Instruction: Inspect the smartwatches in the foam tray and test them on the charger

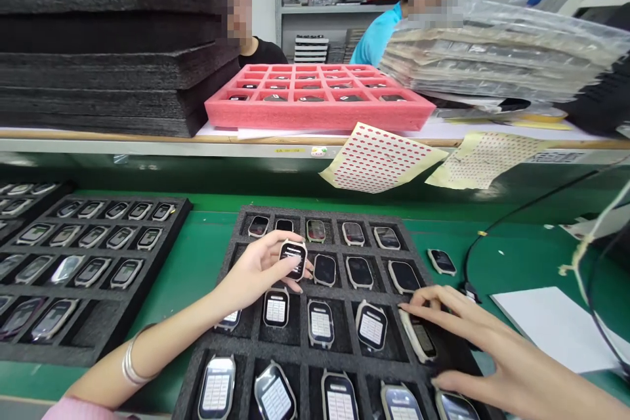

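My left hand pinches a smartwatch case without a strap, its lit screen showing white text. The thumb lies across the screen. Below it is a dark foam tray whose compartments hold several more such cases. Some screens are dark; the nearer rows show lit white pages, like one watch case. At the tray's right side, my right hand has thumb and fingers spread around a tilted watch case. The fingertips touch its upper end; the thumb rests apart, near the lower compartment wall.
Another dark tray of watch cases lies left. A single watch case, a black cable and white paper are right. The shelf above holds a pink foam tray, black foam stacks and bagged trays. Two people are behind.
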Motion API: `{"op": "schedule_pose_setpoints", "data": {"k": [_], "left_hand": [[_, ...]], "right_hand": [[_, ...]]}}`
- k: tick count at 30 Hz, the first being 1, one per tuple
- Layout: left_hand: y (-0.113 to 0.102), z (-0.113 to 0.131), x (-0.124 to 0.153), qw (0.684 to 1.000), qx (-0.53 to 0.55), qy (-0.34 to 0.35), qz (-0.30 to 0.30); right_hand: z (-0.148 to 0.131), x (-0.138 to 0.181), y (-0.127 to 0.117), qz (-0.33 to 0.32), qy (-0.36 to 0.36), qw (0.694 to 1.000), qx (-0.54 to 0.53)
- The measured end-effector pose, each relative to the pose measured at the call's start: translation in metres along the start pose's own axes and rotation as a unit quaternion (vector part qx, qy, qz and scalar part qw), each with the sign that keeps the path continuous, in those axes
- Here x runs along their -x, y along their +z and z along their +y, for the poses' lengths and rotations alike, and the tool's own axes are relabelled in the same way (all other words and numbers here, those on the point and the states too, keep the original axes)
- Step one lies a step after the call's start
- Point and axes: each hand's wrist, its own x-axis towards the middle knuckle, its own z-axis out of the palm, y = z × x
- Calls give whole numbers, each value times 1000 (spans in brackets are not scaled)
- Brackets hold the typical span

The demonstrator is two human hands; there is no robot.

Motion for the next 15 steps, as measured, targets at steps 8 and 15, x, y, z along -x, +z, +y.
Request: {"op": "schedule_pose_setpoints", "data": {"k": [8,15], "left_hand": [[-3,1,4,1000,-5,1,3],[-17,-2,14,998,-55,0,15]], "right_hand": [[12,-49,-1,111,-25,989,89],[12,-70,14,180,71,979,70]]}}
